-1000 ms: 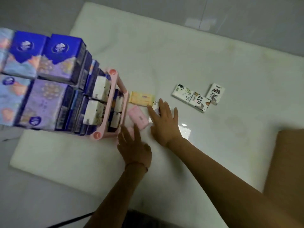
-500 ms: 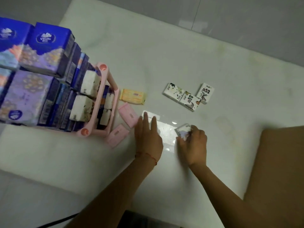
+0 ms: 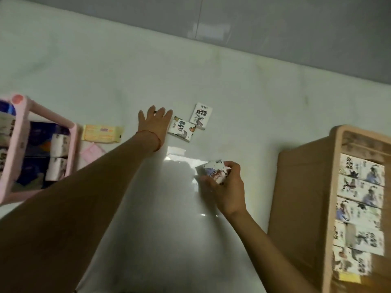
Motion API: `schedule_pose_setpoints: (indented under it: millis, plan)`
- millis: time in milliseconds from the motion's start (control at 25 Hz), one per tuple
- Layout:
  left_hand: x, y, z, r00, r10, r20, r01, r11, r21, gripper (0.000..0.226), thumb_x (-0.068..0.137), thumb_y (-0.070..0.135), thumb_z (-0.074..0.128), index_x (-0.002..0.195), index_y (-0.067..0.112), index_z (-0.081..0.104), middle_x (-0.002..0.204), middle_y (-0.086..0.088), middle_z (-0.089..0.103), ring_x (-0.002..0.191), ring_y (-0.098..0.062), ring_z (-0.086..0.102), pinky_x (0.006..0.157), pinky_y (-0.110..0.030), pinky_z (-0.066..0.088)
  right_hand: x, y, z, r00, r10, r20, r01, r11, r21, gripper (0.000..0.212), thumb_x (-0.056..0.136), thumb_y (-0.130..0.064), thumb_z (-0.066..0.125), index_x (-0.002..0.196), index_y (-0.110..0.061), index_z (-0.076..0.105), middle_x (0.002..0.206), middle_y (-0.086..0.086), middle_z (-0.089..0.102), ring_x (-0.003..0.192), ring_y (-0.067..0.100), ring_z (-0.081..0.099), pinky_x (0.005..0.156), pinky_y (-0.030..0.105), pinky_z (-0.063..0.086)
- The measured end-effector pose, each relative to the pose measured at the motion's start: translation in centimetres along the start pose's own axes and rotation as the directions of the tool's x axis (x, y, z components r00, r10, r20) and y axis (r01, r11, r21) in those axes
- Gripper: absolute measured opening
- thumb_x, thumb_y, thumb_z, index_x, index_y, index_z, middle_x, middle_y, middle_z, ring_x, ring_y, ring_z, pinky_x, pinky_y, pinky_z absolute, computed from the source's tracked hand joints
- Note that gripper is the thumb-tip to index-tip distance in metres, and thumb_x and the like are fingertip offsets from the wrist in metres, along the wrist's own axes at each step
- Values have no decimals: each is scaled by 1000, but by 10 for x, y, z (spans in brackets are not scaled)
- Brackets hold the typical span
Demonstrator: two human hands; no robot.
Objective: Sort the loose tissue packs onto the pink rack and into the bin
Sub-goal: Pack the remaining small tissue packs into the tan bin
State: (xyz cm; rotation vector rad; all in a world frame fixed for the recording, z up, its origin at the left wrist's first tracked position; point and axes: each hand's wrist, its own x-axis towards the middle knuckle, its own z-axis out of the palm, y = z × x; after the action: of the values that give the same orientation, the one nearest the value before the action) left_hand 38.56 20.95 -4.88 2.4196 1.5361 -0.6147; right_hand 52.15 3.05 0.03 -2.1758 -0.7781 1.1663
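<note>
Dimly lit, greenish. Glaring white on the tabletop (image 3: pixel 243 92) between the left fingers (image 3: pixel 160 114) and the right fingers (image 3: pixel 231 166), softly shadowed just below that. Smeared by motion at the bin (image 3: pixel 300 197) and its packs (image 3: pixel 359 187), well right of the right fingers. Bowed toward the edges.

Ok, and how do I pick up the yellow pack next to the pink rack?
Come down from above and pinch the yellow pack across its two long edges, towards its right half. It lies flat, with its long side running left to right. Its left end sits close to the pink rack and a pink pack lies by its near left corner, so the right half looks freest.
</note>
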Motion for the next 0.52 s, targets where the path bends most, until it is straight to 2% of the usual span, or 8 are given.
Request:
schedule_pose_setpoints:
  millis: [80, 120, 200, 280, 360, 400, 480, 520]
  plan:
    - [-5, -1, 3, 995, -102, -4, 101, 991, -82, 61, 84, 7, 56, 140, 9, 30, 139, -16, 34, 127, -36, 32, 102, -45, 31, -17, -13, -13, 999, -38, -25, 42, 983, 180, 19, 90, -24, 59, 95, -36, 45, 93, -11, 60, 86, 15, 61, 83, 41, 53]
    - [-13, 0, 3, 982, -187, -39, 175, 963, -203, 53, 85, 10, 57, 135, 7, 38, 133, -18, 39, 121, -37, 37, 97, -43, 34, -28, -19, -22, 999, -31, -30, 38, 962, 269, 16, 92, -24, 55, 98, -37, 48, 92, -13, 62, 87, 16, 63, 83, 45, 53]
    - [-44, 11, 0, 908, -375, -185, 218, 802, -556, 51, 84, 18, 63, 129, 4, 45, 128, -19, 43, 118, -35, 41, 96, -40, 34, -49, -31, -44, 999, -23, -42, 38, 914, 405, 14, 89, -23, 58, 101, -29, 59, 89, -6, 68, 87, 20, 65, 82, 48, 54]
    - [-91, 47, -22, 827, -434, -358, -18, 615, -789, 57, 83, 21, 64, 132, 5, 41, 129, -10, 44, 119, -20, 41, 101, -25, 33, -73, -41, -73, 991, -41, -126, 96, 874, 476, 18, 79, -33, 70, 96, -29, 66, 86, -1, 71, 83, 26, 65, 79, 44, 55]
    - [-150, 108, -60, 793, -338, -506, -306, 497, -812, 61, 79, 28, 63, 131, 8, 38, 125, 3, 42, 117, 1, 40, 100, -7, 31, -94, -42, -107, 934, 75, -349, 160, 786, 597, 32, 65, -43, 79, 91, -30, 67, 83, -1, 72, 79, 19, 66, 73, 30, 56]
    - [-178, 139, -76, 782, -247, -572, -415, 479, -774, 59, 77, 31, 63, 127, 10, 39, 122, 5, 44, 118, 7, 40, 100, -4, 30, -101, -35, -125, 868, 191, -459, 198, 713, 673, 31, 62, -39, 82, 88, -29, 68, 80, -3, 72, 77, 12, 67, 69, 22, 55]
    - [-217, 202, -91, 755, -68, -652, -557, 460, -692, 53, 79, 37, 61, 124, 17, 43, 124, 0, 47, 122, 1, 41, 103, -9, 31, -108, -6, -163, 707, 438, -554, 222, 607, 763, 16, 72, -27, 74, 85, -27, 66, 76, -7, 72, 75, 8, 68, 62, 18, 55]
    - [-227, 231, -89, 740, -8, -672, -594, 461, -659, 51, 81, 39, 60, 125, 21, 41, 126, -1, 46, 123, -6, 43, 103, -13, 34, -109, 12, -178, 661, 540, -521, 161, 576, 801, 8, 80, -21, 67, 87, -23, 63, 77, -4, 71, 77, 11, 68, 59, 19, 55]
